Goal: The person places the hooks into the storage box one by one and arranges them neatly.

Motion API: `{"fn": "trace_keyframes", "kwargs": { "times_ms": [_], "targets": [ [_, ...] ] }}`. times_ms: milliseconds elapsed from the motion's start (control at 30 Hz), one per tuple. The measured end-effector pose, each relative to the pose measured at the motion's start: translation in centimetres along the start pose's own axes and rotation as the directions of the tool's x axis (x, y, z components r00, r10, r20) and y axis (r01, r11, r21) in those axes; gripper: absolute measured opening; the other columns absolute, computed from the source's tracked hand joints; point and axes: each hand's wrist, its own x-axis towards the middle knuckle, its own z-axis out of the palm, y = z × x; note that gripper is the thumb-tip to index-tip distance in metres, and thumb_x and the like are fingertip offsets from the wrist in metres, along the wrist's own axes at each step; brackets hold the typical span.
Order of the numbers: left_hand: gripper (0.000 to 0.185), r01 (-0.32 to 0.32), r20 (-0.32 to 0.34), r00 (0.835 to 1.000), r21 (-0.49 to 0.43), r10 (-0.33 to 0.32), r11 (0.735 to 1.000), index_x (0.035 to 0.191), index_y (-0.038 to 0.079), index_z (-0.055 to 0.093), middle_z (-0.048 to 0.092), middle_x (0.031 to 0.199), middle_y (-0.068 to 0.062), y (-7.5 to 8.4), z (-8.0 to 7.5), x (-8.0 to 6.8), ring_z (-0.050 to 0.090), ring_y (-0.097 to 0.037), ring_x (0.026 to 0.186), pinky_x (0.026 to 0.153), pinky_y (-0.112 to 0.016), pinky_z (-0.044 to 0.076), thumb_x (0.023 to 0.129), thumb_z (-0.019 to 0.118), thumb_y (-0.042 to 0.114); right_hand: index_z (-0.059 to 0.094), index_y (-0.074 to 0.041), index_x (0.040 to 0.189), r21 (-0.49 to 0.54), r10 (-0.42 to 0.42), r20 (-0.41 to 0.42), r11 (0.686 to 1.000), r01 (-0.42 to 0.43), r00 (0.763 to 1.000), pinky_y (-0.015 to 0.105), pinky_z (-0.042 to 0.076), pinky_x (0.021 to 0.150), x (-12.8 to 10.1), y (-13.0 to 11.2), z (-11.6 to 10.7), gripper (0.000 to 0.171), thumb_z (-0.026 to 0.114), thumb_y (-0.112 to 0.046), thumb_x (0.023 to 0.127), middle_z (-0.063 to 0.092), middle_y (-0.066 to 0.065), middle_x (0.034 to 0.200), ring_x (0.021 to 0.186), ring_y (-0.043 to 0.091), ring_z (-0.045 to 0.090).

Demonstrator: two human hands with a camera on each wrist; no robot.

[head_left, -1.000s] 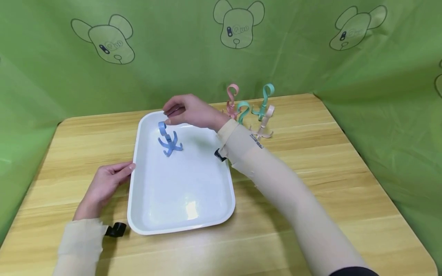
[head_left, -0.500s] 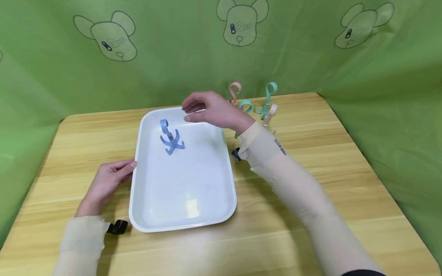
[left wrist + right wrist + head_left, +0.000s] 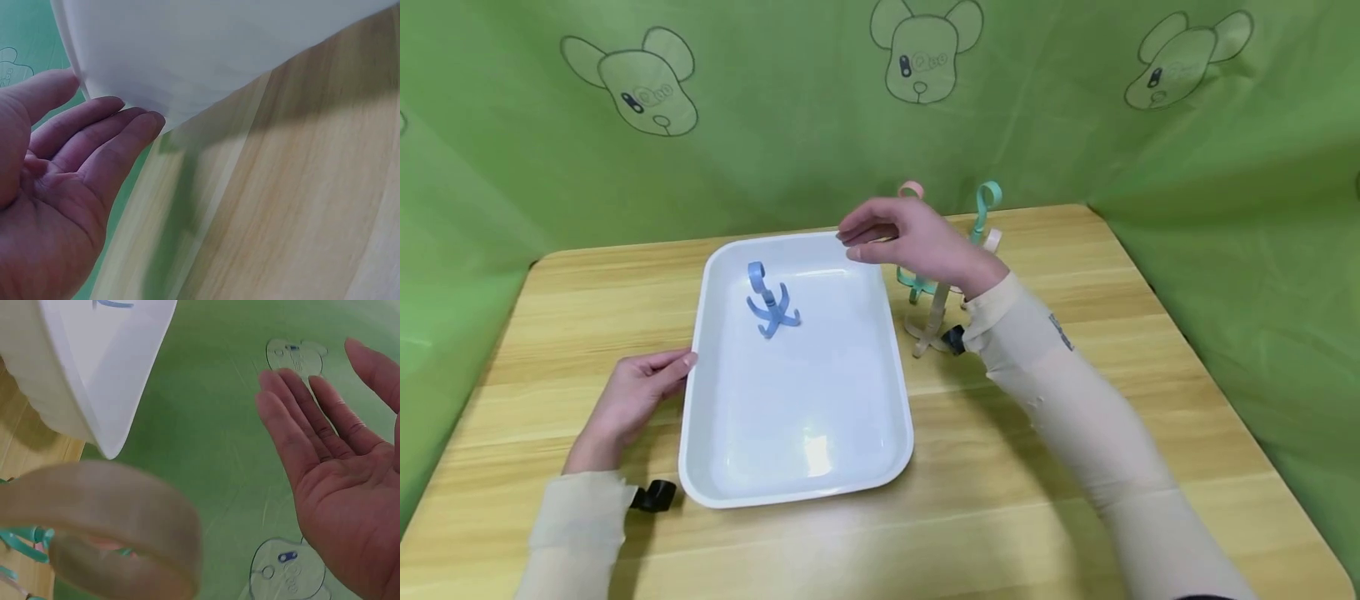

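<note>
Tray (image 3: pixel 880 433): white, mid-bench (image 3: pixel 1075 250); I see blue hook (image 3: pixel 770 302) standing at its 11 o'clock.
Left hand (image 3: pixel 628 400): straight fingers (image 3: pixel 94 150) against tray's 9 o'clock rim.
Right hand (image 3: pixel 917 242): fingers (image 3: pixel 300 425) spread, empty, above beige hook (image 3: pixel 928 321) at 2 o'clock.

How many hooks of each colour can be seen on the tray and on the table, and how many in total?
Blue hook, standing in the white tray: 1
Green hooks, on the table beside the tray: 2
Pink hook, partly hidden behind the right hand: 1
Beige hooks: 2
Total: 6 hooks
</note>
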Motion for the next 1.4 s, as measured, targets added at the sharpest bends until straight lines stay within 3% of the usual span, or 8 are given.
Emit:
{"fn": "trace_keyframes", "kwargs": {
  "times_ms": [233, 433, 767, 900, 1233, 1400],
  "targets": [
    [0.054, -0.002, 0.010, 1.000, -0.034, 0.003, 0.999, 0.130, -0.015, 0.051, 0.067, 0.117, -0.007, 0.0, 0.0, 0.1, 0.065, -0.004, 0.097, 0.085, -0.025, 0.055, 0.098, 0.063, 0.027, 0.061, -0.001, 0.124, 0.059, 0.036, -0.045, 0.998, -0.034, 0.998, 0.031, 0.052, 0.094, -1.6, 1.0, -1.4, 0.032, 0.068, -0.009, 0.094, 0.064, 0.010, 0.118, 0.107, 0.019, 0.061],
    [0.053, -0.008, 0.012, 1.000, -0.028, 0.008, 1.000, 0.130, -0.015, 0.052, 0.067, 0.117, -0.007, -0.1, 0.1, 0.2, 0.065, -0.004, 0.098, 0.085, -0.025, 0.055, 0.099, 0.062, 0.027, 0.061, -0.002, 0.125, 0.046, 0.063, -0.125, 0.997, -0.058, 0.990, 0.033, 0.052, 0.093, -3.9, 1.8, -2.3, 0.035, 0.070, -0.013, 0.093, 0.065, 0.008, 0.119, 0.108, 0.020, 0.061],
    [0.053, 0.013, 0.021, 1.000, 0.007, -0.013, 1.000, 0.130, -0.013, 0.053, 0.059, 0.127, -0.022, -0.3, 0.1, 0.0, 0.065, -0.005, 0.098, 0.086, -0.026, 0.055, 0.100, 0.060, 0.030, 0.059, 0.003, 0.126, 0.116, 0.004, -0.215, 0.993, 0.022, 0.977, 0.033, 0.049, 0.098, -7.1, 4.3, -2.3, 0.034, 0.067, -0.007, 0.094, 0.063, 0.016, 0.122, 0.114, 0.029, 0.059],
    [0.054, 0.026, 0.021, 0.999, 0.015, -0.027, 1.000, 0.131, -0.012, 0.053, 0.057, 0.128, -0.024, -0.2, 0.0, -0.1, 0.065, -0.005, 0.098, 0.086, -0.026, 0.055, 0.100, 0.060, 0.031, 0.061, 0.000, 0.126, 0.100, 0.031, -0.250, 0.995, -0.006, 0.968, 0.031, 0.049, 0.098, -8.1, 4.9, -2.2, 0.033, 0.067, -0.010, 0.095, 0.063, 0.013, 0.125, 0.117, 0.026, 0.058],
    [0.055, 0.025, 0.019, 1.000, 0.014, -0.025, 1.000, 0.132, -0.012, 0.052, 0.057, 0.129, -0.023, -0.2, -0.2, -0.1, 0.065, -0.005, 0.098, 0.086, -0.025, 0.054, 0.100, 0.059, 0.032, 0.056, 0.000, 0.134, 0.065, 0.108, -0.247, 0.993, -0.095, 0.963, 0.036, 0.042, 0.106, -9.7, 5.9, -2.0, 0.046, 0.070, -0.018, 0.094, 0.056, 0.013, 0.135, 0.124, 0.024, 0.053],
    [0.055, 0.024, 0.018, 1.000, 0.016, -0.025, 1.000, 0.131, -0.012, 0.052, 0.056, 0.130, -0.024, -0.1, -0.2, 0.0, 0.065, -0.004, 0.098, 0.086, -0.025, 0.054, 0.100, 0.060, 0.033, 0.056, 0.003, 0.133, 0.071, 0.108, -0.231, 0.993, -0.094, 0.967, 0.036, 0.041, 0.107, -9.9, 6.6, -1.8, 0.045, 0.070, -0.014, 0.093, 0.056, 0.014, 0.135, 0.126, 0.026, 0.052]
  ]
}}
